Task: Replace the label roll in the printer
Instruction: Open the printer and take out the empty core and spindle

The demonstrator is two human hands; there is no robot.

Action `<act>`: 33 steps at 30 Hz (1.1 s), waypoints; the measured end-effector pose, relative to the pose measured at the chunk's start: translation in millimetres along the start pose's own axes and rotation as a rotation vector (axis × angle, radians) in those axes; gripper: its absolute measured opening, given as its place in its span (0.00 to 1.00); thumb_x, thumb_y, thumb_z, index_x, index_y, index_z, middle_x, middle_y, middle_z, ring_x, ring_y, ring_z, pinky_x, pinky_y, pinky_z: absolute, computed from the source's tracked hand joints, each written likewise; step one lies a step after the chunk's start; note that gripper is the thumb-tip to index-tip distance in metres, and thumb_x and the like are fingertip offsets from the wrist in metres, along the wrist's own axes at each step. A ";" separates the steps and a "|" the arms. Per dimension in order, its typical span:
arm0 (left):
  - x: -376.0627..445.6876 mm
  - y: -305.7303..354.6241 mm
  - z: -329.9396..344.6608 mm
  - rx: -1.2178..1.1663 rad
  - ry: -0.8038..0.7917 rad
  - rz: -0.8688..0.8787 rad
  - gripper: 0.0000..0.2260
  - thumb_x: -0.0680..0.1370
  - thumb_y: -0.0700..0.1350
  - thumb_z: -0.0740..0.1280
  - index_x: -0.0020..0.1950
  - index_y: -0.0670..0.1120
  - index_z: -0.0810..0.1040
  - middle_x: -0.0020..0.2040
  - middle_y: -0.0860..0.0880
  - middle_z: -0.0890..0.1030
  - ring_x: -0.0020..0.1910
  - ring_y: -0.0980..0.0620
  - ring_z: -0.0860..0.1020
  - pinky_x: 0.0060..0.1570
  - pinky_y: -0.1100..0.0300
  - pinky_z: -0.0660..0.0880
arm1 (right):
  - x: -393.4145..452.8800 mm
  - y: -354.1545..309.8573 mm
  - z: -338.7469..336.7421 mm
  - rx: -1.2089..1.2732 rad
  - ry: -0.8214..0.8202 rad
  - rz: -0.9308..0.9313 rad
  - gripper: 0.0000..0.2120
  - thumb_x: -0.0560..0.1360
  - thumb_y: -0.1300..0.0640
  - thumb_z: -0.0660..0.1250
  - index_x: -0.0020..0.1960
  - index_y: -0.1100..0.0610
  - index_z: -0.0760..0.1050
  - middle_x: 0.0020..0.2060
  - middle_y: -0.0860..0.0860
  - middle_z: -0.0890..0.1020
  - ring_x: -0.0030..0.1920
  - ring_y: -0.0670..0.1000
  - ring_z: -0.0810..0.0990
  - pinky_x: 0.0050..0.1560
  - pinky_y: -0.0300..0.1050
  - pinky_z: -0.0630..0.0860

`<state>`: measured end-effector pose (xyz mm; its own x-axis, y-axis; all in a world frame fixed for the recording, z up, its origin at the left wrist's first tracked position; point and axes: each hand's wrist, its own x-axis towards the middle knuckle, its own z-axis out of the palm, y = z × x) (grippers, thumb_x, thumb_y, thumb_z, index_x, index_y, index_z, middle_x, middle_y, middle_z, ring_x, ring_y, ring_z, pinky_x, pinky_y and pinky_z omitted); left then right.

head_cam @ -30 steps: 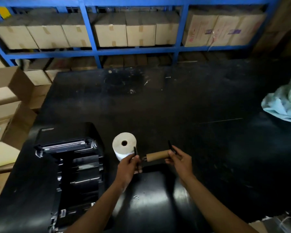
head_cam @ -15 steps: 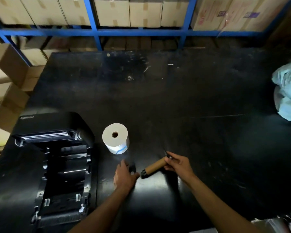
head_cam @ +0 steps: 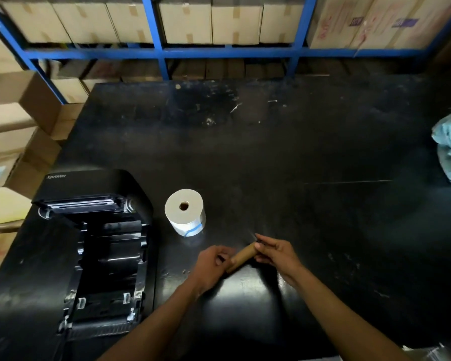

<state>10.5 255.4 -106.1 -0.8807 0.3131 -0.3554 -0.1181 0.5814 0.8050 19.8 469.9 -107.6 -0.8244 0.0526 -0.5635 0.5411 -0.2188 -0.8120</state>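
Left hand and right hand gripping cardboard core, core ends hidden, printer interior dim

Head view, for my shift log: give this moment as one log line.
printer: lid open, bay empty | new label roll: upright on table | cardboard core: held by left hand and right hand

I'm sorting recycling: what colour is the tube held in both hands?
Plain cardboard brown, shown in the head view: the tube.
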 end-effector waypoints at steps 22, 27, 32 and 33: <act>-1.0 6.4 32.6 -0.108 0.011 0.027 0.17 0.75 0.45 0.68 0.64 0.50 0.73 0.49 0.47 0.84 0.43 0.47 0.84 0.45 0.50 0.82 | 10.1 -7.5 24.7 -0.154 0.062 -0.086 0.12 0.71 0.66 0.74 0.53 0.61 0.80 0.39 0.57 0.85 0.33 0.48 0.83 0.35 0.38 0.80; 2.4 8.3 28.4 -0.035 -0.026 0.050 0.22 0.74 0.35 0.71 0.67 0.45 0.74 0.54 0.49 0.82 0.49 0.52 0.81 0.42 0.77 0.72 | 13.4 -13.0 20.9 -0.109 0.095 -0.106 0.16 0.69 0.69 0.74 0.55 0.63 0.78 0.40 0.56 0.83 0.38 0.50 0.83 0.32 0.39 0.80; 0.1 8.3 26.1 -0.021 -0.012 0.048 0.24 0.74 0.37 0.72 0.70 0.45 0.73 0.58 0.49 0.81 0.49 0.56 0.79 0.43 0.80 0.70 | 14.4 -12.8 12.6 -0.115 0.038 -0.060 0.18 0.70 0.70 0.74 0.57 0.61 0.77 0.35 0.53 0.83 0.38 0.50 0.84 0.40 0.44 0.83; 0.5 8.1 25.5 -0.017 -0.006 0.045 0.24 0.74 0.37 0.72 0.70 0.45 0.73 0.57 0.50 0.81 0.47 0.59 0.79 0.43 0.80 0.70 | 14.3 -12.8 11.3 -0.132 0.015 -0.055 0.17 0.70 0.69 0.74 0.58 0.60 0.77 0.37 0.53 0.84 0.39 0.50 0.84 0.41 0.45 0.83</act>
<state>20.8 279.5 -111.9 -0.8825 0.3434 -0.3213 -0.0859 0.5539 0.8281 -0.8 462.5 -103.5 -0.8516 0.0755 -0.5187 0.5128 -0.0854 -0.8543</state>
